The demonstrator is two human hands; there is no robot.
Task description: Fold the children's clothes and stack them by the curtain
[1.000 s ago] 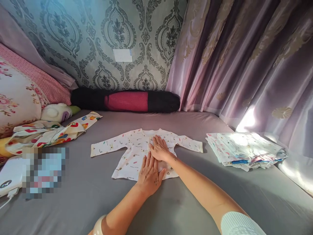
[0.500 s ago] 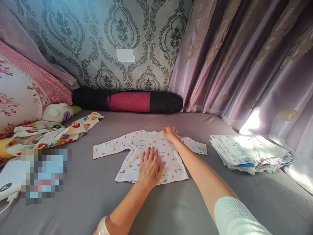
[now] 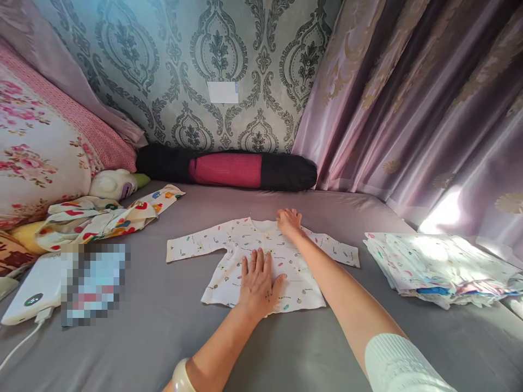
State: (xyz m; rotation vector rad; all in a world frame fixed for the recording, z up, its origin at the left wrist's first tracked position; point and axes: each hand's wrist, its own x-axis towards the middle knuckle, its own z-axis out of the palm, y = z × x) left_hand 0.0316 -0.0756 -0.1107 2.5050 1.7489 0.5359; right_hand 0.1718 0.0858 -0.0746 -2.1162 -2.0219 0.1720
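Observation:
A small white baby shirt point(image 3: 232, 272) with a tiny print lies spread out flat, front side up, on the grey bed sheet point(image 3: 155, 337). Both sleeves stretch out to the sides. My left hand point(image 3: 259, 286) rests palm down on the lower front of the shirt, fingers extended and somewhat apart. At the far edge, my right hand point(image 3: 290, 222) has its fingers curled over the shirt's shoulder beside the neckline, gripping the cloth there. The fingertips of that hand are partly hidden.
Stacked folded clothes point(image 3: 445, 269) lie at the right by the curtain point(image 3: 359, 109). A black and red bolster-shaped bag point(image 3: 226, 169) lies along the wall. At the left are patterned cloth point(image 3: 110, 220), a plush toy point(image 3: 112, 184), a white power bank point(image 3: 38, 288) with a cable, and a blurred object point(image 3: 96, 286).
The view has swung slightly left, so everything appears farther right. My left hand stays flat on the shirt; my right hand stays at the shoulder, its fingers a little more spread.

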